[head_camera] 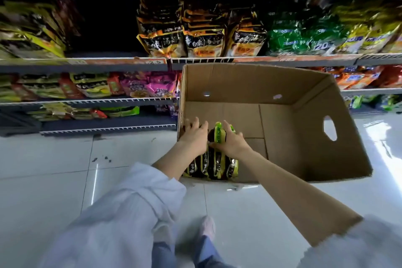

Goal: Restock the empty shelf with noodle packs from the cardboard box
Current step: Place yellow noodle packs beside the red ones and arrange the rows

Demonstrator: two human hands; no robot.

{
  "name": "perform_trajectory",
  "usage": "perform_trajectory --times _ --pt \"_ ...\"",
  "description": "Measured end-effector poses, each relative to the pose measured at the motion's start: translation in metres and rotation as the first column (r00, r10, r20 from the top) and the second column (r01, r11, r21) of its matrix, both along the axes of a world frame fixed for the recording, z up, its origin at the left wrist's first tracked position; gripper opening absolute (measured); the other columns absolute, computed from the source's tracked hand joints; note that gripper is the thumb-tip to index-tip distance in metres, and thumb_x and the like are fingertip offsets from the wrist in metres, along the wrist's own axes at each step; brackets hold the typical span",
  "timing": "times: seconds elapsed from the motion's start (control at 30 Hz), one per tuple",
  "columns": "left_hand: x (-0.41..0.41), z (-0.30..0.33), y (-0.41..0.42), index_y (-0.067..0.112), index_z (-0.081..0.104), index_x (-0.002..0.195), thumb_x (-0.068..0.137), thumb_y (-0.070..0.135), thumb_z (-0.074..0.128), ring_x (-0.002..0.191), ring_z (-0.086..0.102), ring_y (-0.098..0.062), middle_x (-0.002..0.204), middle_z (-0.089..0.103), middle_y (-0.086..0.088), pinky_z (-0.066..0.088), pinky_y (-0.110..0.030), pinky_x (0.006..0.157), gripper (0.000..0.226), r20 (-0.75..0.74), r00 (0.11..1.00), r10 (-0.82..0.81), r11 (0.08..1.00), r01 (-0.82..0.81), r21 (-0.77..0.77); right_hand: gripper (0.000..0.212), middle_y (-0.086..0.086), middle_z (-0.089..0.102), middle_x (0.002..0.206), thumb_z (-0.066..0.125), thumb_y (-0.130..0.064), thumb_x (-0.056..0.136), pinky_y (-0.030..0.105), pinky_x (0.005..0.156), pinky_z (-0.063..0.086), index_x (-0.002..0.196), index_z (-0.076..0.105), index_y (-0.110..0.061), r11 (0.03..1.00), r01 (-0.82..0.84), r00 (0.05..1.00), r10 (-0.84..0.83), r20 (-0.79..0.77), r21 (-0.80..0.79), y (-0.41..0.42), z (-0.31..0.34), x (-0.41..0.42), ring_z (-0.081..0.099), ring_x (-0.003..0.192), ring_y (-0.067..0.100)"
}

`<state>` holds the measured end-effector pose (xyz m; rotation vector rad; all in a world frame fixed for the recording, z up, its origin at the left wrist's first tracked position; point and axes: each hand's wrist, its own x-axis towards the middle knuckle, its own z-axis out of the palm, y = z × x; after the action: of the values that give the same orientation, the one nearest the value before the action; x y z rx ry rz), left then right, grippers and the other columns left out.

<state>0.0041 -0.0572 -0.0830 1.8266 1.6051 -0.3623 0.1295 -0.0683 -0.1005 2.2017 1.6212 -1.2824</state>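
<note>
An open cardboard box [304,137] stands on the floor before the shelves. In its near left corner several yellow-and-black noodle packs [214,165] stand on edge in a row. My left hand [194,135] presses on the left side of the row, fingers spread over the packs. My right hand [231,140] grips the top of the packs from the right, with a green-yellow pack top [218,131] showing between the two hands. A dark empty gap [104,26] lies on the middle shelf, left of the orange-black packs [161,37].
Shelves hold green packs [298,37] at right, yellow packs [28,35] at far left, pink packs [150,85] on the lower shelf. White wire rails edge each shelf. The glossy white tile floor [54,169] surrounds the box. My shoe [207,227] is below.
</note>
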Motion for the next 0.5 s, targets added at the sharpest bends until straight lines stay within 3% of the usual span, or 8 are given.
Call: perform_trajectory --times 0.2,0.3,0.37,0.5 --pt "0.003 -0.011 -0.010 0.021 -0.012 0.151 0.090 -0.002 0.054 0.144 -0.020 -0.032 0.158 -0.018 -0.008 0.001 -0.050 0.116 0.093 -0.075 0.997 -0.030 0.999 0.030 0.010 0.099 0.028 0.004 0.153 0.063 -0.041 0.087 0.044 0.100 0.042 0.149 -0.013 -0.034 0.997 0.073 0.996 -0.071 0.048 -0.023 0.001 -0.007 0.011 0.042 0.129 0.044" --pt "0.006 -0.013 -0.012 0.019 -0.016 0.150 0.091 -0.002 0.052 0.143 -0.022 -0.033 0.158 -0.017 -0.008 -0.003 -0.049 0.116 0.092 -0.119 0.991 -0.058 0.998 0.059 0.000 0.100 0.025 0.031 0.146 0.070 -0.039 0.082 0.043 0.095 0.046 0.151 -0.002 -0.028 0.997 0.069 0.996 -0.071 0.056 0.037 -0.002 -0.011 0.018 0.050 0.122 0.039" --pt "0.006 -0.011 -0.012 0.018 -0.012 0.151 0.091 0.001 0.054 0.144 -0.019 -0.033 0.159 -0.013 -0.009 -0.003 -0.048 0.116 0.090 -0.114 0.992 -0.055 0.998 0.059 0.030 0.091 0.020 0.046 0.135 0.071 -0.041 0.080 0.042 0.087 0.050 0.148 0.011 -0.027 0.994 0.060 0.995 -0.066 0.070 0.087 -0.003 -0.006 0.023 0.056 0.112 0.037" --pt "0.003 0.006 -0.004 0.007 0.019 0.149 0.092 0.017 0.058 0.147 0.002 -0.031 0.159 0.006 -0.013 0.013 -0.044 0.119 0.070 0.101 0.993 0.064 0.992 -0.074 0.097 0.077 0.016 0.044 0.128 0.069 -0.042 0.080 0.036 0.070 0.048 0.140 0.022 -0.032 0.965 0.035 0.991 -0.067 0.116 0.260 0.001 0.030 0.035 0.061 0.095 0.037"
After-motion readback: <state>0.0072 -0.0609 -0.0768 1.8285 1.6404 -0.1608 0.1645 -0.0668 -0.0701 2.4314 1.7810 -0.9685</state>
